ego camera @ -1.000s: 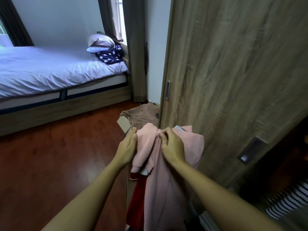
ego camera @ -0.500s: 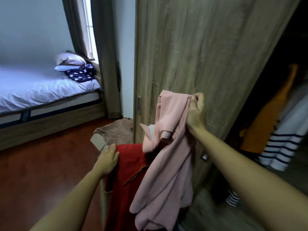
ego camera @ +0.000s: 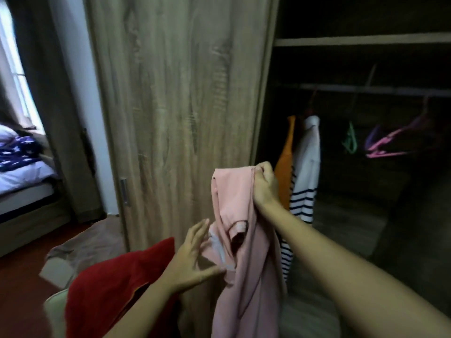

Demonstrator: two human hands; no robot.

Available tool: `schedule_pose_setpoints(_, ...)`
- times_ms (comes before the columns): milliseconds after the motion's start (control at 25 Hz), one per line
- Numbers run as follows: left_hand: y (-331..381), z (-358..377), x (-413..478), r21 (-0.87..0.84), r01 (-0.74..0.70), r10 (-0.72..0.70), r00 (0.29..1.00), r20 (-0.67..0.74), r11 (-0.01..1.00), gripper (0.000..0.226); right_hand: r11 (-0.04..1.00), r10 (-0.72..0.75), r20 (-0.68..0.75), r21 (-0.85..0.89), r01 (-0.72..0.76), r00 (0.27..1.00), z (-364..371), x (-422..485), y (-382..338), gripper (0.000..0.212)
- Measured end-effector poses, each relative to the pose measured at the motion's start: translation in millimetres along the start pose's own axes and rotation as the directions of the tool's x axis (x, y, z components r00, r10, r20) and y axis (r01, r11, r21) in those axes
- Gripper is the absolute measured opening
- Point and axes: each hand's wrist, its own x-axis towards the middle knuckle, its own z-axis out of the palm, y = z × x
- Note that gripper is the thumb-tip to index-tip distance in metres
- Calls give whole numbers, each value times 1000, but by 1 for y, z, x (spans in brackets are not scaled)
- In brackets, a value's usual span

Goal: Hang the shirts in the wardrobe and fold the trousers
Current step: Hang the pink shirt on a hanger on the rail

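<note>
My right hand [ego camera: 264,185] grips the top of a pink shirt [ego camera: 241,252], which hangs down in front of the wooden wardrobe door [ego camera: 180,93]. With spread fingers, my left hand [ego camera: 192,257] touches the shirt's lower folded part near a sleeve. A red garment [ego camera: 107,284] lies on a pile at the lower left. Inside the open wardrobe [ego camera: 366,42] an orange garment [ego camera: 285,167] and a white striped shirt [ego camera: 306,176] hang from the rail [ego camera: 380,90].
Empty hangers, green [ego camera: 350,140] and pink [ego camera: 390,142], hang on the rail at the right. A brown cloth [ego camera: 97,240] lies on the floor by the door. At the far left stand a bed [ego camera: 22,176] and a dark curtain [ego camera: 48,81].
My right hand has lifted the pink shirt off the pile and toward the open wardrobe. My left hand left the red garment and reached to the shirt. The view turned right.
</note>
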Motion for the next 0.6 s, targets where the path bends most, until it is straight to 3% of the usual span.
schedule_pose_setpoints(80,-6,20,-4,250,-129,113,991,76,960,102,998,58,12,4,-58,998,-16,1,15,19)
schedule_pose_setpoints(160,-2,41,4,423,-192,190,981,45,886,95,997,82,23,11,-83,996,-31,4,21,27)
schedule_pose_setpoints(360,33,70,40,460,-220,324,933,-159,860,50,998,59,60,3,-59,996,-60,16,10,25)
schedule_pose_setpoints(400,42,71,43,398,-198,314,915,-252,896,42,997,64,88,-39,-61,994,-67,19,10,22)
schedule_pose_setpoints(480,76,63,51,107,-115,153,864,-480,988,29,983,104,185,-171,-72,977,-83,28,19,22)
schedule_pose_setpoints(520,100,54,59,-43,-112,69,824,-562,993,23,971,124,240,-227,-69,963,-90,31,27,24)
schedule_pose_setpoints(600,152,32,85,-147,-152,20,760,-650,977,24,954,138,334,-298,-34,932,-103,33,46,26)
